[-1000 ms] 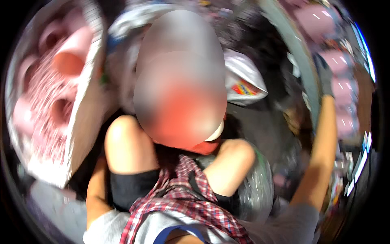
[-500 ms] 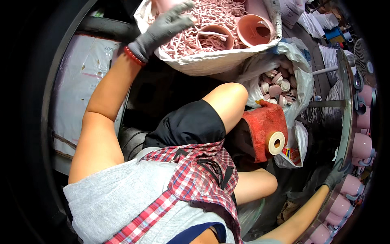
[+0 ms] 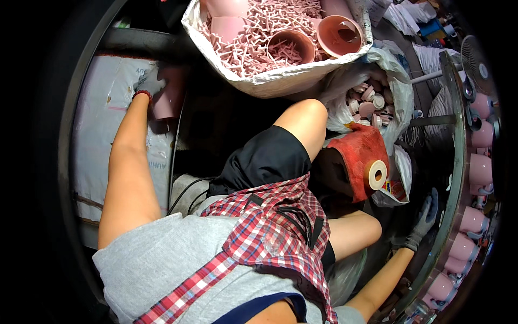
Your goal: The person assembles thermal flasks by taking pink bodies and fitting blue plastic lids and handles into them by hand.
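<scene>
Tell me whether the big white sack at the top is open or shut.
Open. The white sack has its mouth spread wide, and pink cups and a heap of small pink pieces show inside from above.

A plastics workshop: sacks of pink mouldings (image 3: pixel 253 38) (cups (image 3: pixel 477 168) racked alongside).

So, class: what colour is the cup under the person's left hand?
Pink cup, seen in the head view.

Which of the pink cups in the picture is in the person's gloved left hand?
The pink cup at upper left, gripped by the left hand beside the white sack. The others sit in the bag of pink parts or along the right rack.
</scene>
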The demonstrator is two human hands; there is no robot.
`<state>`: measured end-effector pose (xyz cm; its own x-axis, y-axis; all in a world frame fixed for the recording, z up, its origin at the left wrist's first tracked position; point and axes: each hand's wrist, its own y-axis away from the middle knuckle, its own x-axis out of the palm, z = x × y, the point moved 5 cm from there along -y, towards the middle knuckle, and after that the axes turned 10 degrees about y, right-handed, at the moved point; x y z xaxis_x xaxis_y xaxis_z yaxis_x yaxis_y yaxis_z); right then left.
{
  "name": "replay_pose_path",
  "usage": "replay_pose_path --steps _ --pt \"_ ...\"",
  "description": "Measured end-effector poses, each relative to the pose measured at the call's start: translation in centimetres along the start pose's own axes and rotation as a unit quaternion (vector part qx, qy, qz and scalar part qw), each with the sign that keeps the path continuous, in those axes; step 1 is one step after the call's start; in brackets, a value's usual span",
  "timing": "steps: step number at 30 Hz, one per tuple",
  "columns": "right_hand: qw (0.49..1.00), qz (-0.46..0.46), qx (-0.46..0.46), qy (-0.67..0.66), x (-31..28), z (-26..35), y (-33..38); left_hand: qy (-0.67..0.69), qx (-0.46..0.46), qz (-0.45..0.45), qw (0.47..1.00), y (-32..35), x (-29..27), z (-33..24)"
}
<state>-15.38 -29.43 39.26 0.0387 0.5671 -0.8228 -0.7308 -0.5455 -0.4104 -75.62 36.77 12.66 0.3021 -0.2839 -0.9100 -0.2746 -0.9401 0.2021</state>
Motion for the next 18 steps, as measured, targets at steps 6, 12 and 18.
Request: replay_pose_path --steps 6,12,18 --pt "0.990 0.087 -0.073 -0.087 6.8 10.5 1.5 -0.139 -0.001 0.122 0.983 3.4 -1.9 -1.4" --pt "0.948 0.206 -0.075 -0.229 10.0 15.3 5.7 0.326 -0.063 -0.140 0.933 3.1 -8.0 6.7" --pt "0.872 0.289 -0.131 -0.372 11.9 25.2 7.6 0.700 0.027 -0.203 0.684 9.5 -15.3 -1.6"
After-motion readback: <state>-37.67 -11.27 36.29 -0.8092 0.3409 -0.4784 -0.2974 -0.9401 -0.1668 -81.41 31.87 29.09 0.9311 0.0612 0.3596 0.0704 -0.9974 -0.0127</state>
